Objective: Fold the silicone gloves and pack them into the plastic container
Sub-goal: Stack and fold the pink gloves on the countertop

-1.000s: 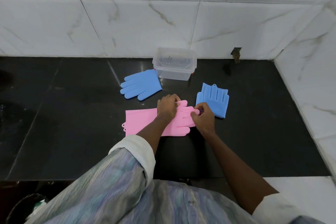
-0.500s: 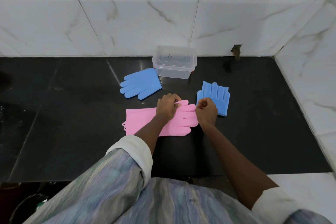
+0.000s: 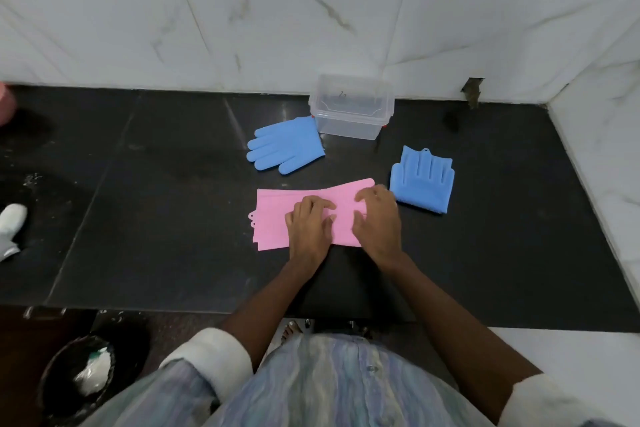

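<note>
Hands [image 3: 308, 229] [image 3: 377, 225] now press folded pink gloves [image 3: 273, 218] flat, fingers no longer pinching

The left hand [image 3: 309, 232] and right hand [image 3: 378, 224] cover the pink gloves' [image 3: 273, 218] right half, hiding any fold there; a white and grey object [image 3: 10, 229] is cut off at the left edge, unidentifiable

Home kitchen: black stone counter [image 3: 138, 218], marble-tiled wall [image 3: 277, 28].
</note>
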